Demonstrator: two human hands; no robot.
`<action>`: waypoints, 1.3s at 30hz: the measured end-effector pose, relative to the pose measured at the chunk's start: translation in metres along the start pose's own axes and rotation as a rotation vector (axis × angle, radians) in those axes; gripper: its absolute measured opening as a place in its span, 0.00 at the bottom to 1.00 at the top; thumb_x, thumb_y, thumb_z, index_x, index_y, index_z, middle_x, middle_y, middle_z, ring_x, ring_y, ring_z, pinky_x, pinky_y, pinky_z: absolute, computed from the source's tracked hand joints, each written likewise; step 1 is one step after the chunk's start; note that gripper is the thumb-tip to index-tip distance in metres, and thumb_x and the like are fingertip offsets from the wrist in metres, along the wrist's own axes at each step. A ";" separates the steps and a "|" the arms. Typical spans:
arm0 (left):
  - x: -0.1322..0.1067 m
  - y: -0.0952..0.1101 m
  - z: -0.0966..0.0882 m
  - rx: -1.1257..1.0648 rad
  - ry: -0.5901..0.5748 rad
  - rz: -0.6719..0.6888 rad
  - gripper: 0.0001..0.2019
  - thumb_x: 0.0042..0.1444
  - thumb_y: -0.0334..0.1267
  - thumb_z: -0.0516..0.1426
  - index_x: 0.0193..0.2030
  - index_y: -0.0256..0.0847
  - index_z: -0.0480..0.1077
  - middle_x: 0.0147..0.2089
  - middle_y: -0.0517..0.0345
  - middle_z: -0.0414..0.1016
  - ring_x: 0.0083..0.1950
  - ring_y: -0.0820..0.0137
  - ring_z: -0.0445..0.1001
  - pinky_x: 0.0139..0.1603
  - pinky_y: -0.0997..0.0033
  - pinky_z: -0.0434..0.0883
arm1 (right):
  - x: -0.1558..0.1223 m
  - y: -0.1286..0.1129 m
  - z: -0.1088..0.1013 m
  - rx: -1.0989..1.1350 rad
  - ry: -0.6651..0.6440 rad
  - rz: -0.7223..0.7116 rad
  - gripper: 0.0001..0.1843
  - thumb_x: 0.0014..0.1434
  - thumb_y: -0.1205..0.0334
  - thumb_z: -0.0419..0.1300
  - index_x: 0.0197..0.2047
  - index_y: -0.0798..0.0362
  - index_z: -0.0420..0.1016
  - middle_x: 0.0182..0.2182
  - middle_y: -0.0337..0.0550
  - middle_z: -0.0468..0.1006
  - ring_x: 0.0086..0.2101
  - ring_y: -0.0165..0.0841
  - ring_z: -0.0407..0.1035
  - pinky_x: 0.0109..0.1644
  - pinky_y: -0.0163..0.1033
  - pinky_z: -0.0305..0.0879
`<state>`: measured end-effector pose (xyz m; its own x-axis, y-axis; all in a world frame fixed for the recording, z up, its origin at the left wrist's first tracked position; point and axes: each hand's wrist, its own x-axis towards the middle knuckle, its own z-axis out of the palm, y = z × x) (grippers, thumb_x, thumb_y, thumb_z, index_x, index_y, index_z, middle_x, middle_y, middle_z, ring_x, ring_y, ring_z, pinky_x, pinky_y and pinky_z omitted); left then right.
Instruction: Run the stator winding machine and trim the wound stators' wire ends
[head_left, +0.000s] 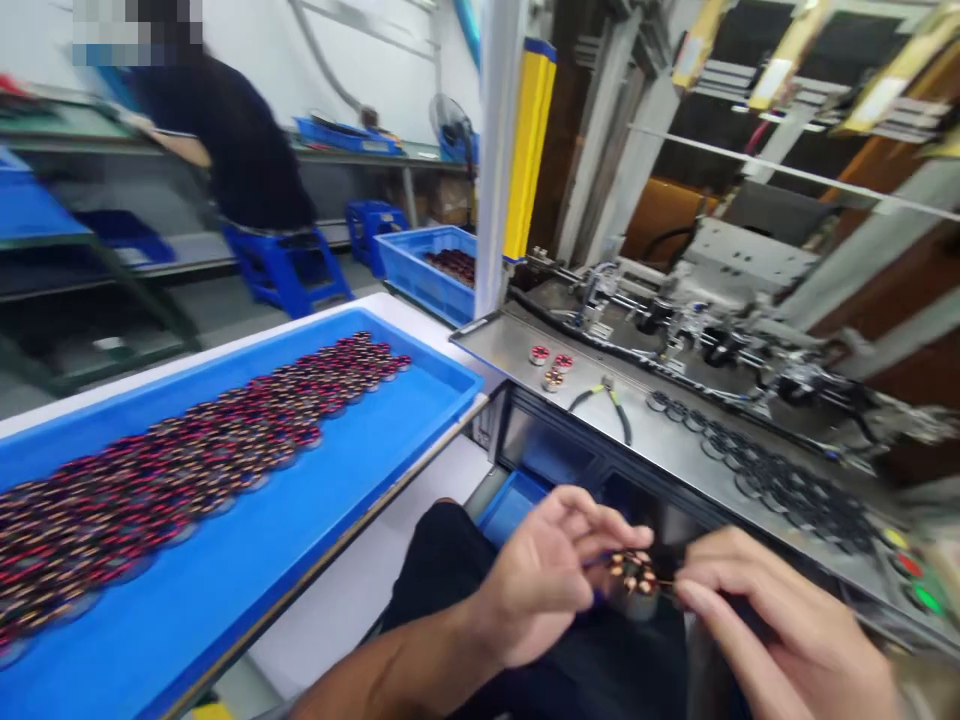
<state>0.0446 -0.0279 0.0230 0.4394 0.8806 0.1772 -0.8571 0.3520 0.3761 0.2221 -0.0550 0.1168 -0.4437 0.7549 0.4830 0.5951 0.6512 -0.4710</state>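
Observation:
Low in the head view, my left hand and my right hand meet over my lap. Between their fingertips sits a small round wound coil part with copper windings. The left fingers pinch its left side. The right fingers are closed on its right side, perhaps with a thin dark tool that I cannot make out. To the left lies a long blue tray holding several rows of similar red and copper coil parts.
A metal machine bench stands ahead, with three coil parts, pliers, dark rings and coloured buttons. A blue bin of parts sits behind. Another person sits on a blue stool at the far left.

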 end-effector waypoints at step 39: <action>0.014 -0.007 -0.013 0.595 -0.021 0.092 0.11 0.49 0.32 0.70 0.37 0.46 0.75 0.50 0.55 0.76 0.51 0.60 0.80 0.44 0.69 0.79 | -0.040 0.029 0.082 1.736 0.141 0.718 0.28 0.56 0.37 0.63 0.37 0.58 0.79 0.33 0.48 0.80 0.34 0.35 0.75 0.40 0.39 0.70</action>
<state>0.0536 -0.0135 0.0114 0.3810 0.8906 0.2484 -0.5967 0.0317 0.8018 0.2020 -0.0595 0.0230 -0.3468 0.9312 -0.1122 -0.6706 -0.3299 -0.6645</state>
